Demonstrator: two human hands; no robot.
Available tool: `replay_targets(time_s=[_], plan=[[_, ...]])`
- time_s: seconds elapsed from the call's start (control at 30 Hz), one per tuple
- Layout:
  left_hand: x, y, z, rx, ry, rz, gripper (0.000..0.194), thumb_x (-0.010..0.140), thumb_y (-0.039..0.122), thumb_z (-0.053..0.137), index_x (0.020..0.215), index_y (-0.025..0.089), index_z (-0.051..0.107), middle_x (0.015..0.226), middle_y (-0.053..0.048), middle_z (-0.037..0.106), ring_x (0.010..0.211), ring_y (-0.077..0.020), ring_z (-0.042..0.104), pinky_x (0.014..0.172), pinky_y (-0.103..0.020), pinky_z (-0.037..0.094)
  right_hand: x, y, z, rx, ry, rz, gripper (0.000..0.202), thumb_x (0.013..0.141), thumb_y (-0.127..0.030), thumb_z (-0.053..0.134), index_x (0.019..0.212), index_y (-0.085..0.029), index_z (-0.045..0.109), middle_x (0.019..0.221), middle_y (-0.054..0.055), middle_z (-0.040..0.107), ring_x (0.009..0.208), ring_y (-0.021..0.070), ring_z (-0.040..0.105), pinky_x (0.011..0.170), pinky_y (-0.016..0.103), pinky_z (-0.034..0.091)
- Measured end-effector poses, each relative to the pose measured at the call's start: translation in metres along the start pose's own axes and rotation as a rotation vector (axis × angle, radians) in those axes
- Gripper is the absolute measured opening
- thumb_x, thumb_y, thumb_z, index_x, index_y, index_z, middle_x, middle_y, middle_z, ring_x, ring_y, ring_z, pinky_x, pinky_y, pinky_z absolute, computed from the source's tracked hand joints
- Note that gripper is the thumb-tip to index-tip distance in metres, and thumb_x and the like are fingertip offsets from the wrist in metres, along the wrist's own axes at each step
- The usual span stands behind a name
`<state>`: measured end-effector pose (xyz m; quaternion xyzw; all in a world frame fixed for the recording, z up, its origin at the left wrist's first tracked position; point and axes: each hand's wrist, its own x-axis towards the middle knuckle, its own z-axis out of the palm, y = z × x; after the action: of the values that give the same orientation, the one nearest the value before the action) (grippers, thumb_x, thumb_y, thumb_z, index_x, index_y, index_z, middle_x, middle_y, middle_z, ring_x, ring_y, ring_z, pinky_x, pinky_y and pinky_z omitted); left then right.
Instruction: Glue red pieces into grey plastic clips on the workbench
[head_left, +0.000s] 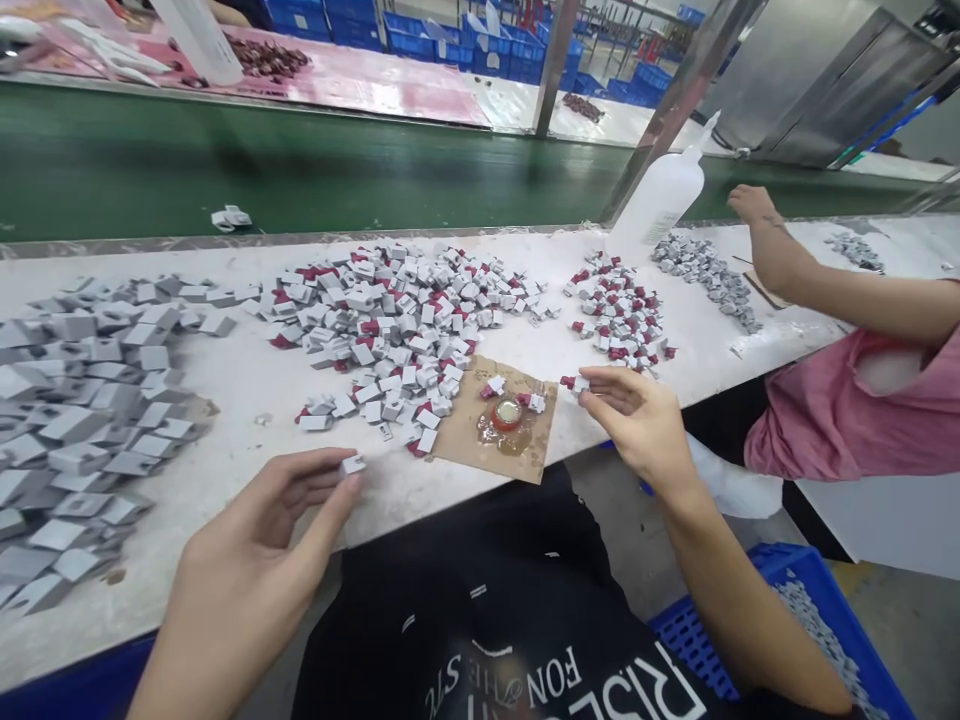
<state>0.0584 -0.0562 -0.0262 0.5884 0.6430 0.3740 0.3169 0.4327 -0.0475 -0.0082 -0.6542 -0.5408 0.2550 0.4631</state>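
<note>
My left hand [274,530] pinches a small light-grey block [352,465] between thumb and fingertips, over the table's front edge. On the right, my right hand [637,415] holds a small grey-and-dark-red part [574,384] at its fingertips. Between the hands lies a brown cardboard piece [457,430], wet with a brownish liquid around a small round red-rimmed object [508,413]. Two more grey-and-red parts [493,387] rest on the cardboard. Behind it spreads a pile of grey-and-red parts [405,310], and a pile of grey blocks [82,420] is at the left.
A smaller grey-and-red pile [626,310] lies near a white squeeze bottle [664,195]. A green conveyor belt [375,185] runs behind the table. At the right are a person's arm [847,290] and a blue crate [832,600] of grey parts.
</note>
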Motion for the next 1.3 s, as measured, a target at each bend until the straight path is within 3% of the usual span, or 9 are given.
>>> replay_targets(time_s=[0.1, 0.3, 0.53, 0.77, 0.87, 1.07, 1.3], plan=[[0.002, 0.024, 0.012, -0.235, -0.067, -0.132, 0.044, 0.084, 0.063, 0.097, 0.107, 0.029, 0.083, 0.11, -0.004, 0.087, 0.102, -0.0302, 0.088, 0.1, -0.04, 0.076, -0.017, -0.017, 0.01, 0.115, -0.05, -0.037, 0.018, 0.096, -0.033, 0.09, 0.113, -0.028, 0.095, 0.113, 0.005, 0.092, 0.102, 0.0257, 0.09, 0.095, 0.038, 0.077], [0.011, 0.059, 0.04, -0.407, -0.186, -0.126, 0.04, 0.088, 0.057, 0.097, 0.108, 0.025, 0.084, 0.103, -0.006, 0.085, 0.096, -0.0262, 0.087, 0.087, -0.031, 0.076, -0.022, -0.03, 0.03, 0.123, -0.14, -0.107, 0.017, 0.099, -0.021, 0.087, 0.113, -0.027, 0.096, 0.115, 0.005, 0.093, 0.107, 0.0268, 0.09, 0.098, 0.04, 0.077], [0.018, 0.066, 0.06, -0.474, -0.252, -0.084, 0.03, 0.091, 0.05, 0.096, 0.109, 0.027, 0.087, 0.103, -0.005, 0.085, 0.097, -0.0241, 0.085, 0.092, -0.031, 0.075, -0.017, -0.032, 0.033, 0.117, -0.156, -0.117, 0.016, 0.099, -0.019, 0.088, 0.11, -0.028, 0.096, 0.113, 0.006, 0.093, 0.106, 0.0278, 0.09, 0.099, 0.043, 0.076], [0.024, 0.082, 0.077, -0.634, -0.365, -0.065, 0.027, 0.097, 0.044, 0.094, 0.113, 0.024, 0.086, 0.112, -0.007, 0.089, 0.101, -0.0232, 0.086, 0.092, -0.03, 0.074, -0.017, -0.039, 0.03, 0.563, -0.193, 0.141, 0.018, 0.095, -0.029, 0.099, 0.112, -0.03, 0.095, 0.112, 0.002, 0.094, 0.1, 0.0243, 0.092, 0.094, 0.037, 0.078], [0.024, 0.089, 0.084, -0.714, -0.396, -0.064, 0.03, 0.096, 0.041, 0.095, 0.116, 0.021, 0.085, 0.114, -0.009, 0.089, 0.101, -0.0233, 0.087, 0.091, -0.031, 0.074, -0.017, -0.042, 0.03, 0.659, -0.204, 0.198, 0.021, 0.093, -0.036, 0.101, 0.112, -0.03, 0.094, 0.112, 0.002, 0.094, 0.098, 0.0256, 0.092, 0.1, 0.045, 0.078], [0.02, 0.098, 0.089, -0.787, -0.417, -0.048, 0.026, 0.096, 0.039, 0.095, 0.112, 0.022, 0.085, 0.108, -0.007, 0.088, 0.095, -0.0229, 0.087, 0.089, -0.033, 0.074, -0.02, -0.043, 0.03, 0.615, -0.201, 0.23, 0.034, 0.088, -0.051, 0.103, 0.111, -0.028, 0.092, 0.117, 0.006, 0.093, 0.114, 0.0326, 0.09, 0.115, 0.059, 0.071], [0.016, 0.1, 0.086, -0.773, -0.432, -0.019, 0.02, 0.098, 0.035, 0.093, 0.11, 0.021, 0.086, 0.104, -0.006, 0.087, 0.095, -0.0215, 0.085, 0.092, -0.032, 0.073, -0.028, -0.047, 0.029, 0.639, -0.175, 0.192, 0.021, 0.09, -0.038, 0.103, 0.107, -0.03, 0.095, 0.11, 0.003, 0.094, 0.103, 0.0264, 0.091, 0.101, 0.044, 0.076]])
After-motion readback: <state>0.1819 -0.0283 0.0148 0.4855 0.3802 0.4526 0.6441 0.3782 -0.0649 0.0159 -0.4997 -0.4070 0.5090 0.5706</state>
